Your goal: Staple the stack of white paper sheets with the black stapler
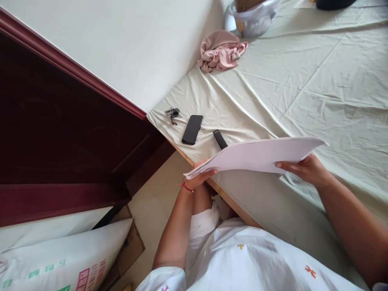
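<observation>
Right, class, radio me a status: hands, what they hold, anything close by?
Left hand and right hand grip the paper stack, one at each end, above the sheet. Phone, keys, small black device lie just beyond.

White paper stack (257, 155), near flat, held above bed edge

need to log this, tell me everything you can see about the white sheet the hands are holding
The white sheet looks like large, thin paper or card, blank on its visible side, perhaps several layers. It is held nearly flat, slightly bowed, above the edge of the cloth-covered surface. The left hand grips its left corner, the right hand its near edge.
</observation>
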A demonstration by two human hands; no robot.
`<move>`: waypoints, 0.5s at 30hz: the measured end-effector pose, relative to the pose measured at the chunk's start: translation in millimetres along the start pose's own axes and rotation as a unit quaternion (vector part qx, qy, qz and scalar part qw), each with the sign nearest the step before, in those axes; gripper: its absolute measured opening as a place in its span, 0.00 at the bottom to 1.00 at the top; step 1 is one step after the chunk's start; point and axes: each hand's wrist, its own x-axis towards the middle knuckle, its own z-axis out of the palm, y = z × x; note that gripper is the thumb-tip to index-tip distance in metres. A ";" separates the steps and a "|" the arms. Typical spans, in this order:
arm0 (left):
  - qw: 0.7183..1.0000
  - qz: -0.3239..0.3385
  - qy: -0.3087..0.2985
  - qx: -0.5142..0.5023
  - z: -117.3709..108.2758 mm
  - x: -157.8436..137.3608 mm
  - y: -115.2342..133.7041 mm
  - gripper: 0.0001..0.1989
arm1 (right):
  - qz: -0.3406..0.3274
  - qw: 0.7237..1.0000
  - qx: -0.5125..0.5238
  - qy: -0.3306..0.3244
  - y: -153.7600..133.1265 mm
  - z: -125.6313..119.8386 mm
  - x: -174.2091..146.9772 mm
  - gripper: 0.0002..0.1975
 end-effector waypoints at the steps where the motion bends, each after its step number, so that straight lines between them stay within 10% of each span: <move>1: 1.000 -0.008 0.004 0.004 0.3 -0.6 -3.6 0.12 | -0.001 1.000 0.005 0.007 4.3 1.6 0.3 0.17; 6: 0.997 -0.021 0.043 -0.056 -3.9 -1.0 -10.8 0.20 | -0.015 1.000 0.015 -0.007 -3.4 0.9 -0.8 0.17; 11: 0.998 0.002 -0.062 -0.003 -5.2 8.9 -6.1 0.13 | 0.051 0.997 0.026 -0.043 -8.6 2.5 6.1 0.19; 15: 0.999 0.018 0.024 -0.017 1.0 9.4 -13.7 0.15 | 0.073 0.997 0.039 0.004 -1.5 10.8 7.4 0.26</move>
